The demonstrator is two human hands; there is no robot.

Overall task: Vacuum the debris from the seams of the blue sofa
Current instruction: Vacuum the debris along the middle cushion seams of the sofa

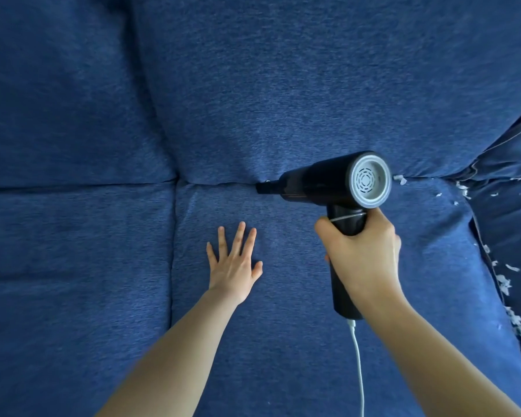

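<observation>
The blue sofa (283, 85) fills the view, seat cushions below and back cushions above. My right hand (363, 251) grips the handle of a black handheld vacuum (319, 179) with a grey vented rear cap. Its narrow nozzle points left into the horizontal seam (223, 183) between seat and back cushion. My left hand (233, 266) lies flat on the seat cushion with fingers spread, below and left of the nozzle. White debris scraps (504, 284) lie along the right-hand seam by the armrest, and several more (463, 189) sit at the back right corner.
A white cable (358, 362) hangs from the bottom of the vacuum handle toward the lower edge. A vertical seam (173, 251) divides the left seat cushion from the middle one. The armrest (515, 206) rises at the right.
</observation>
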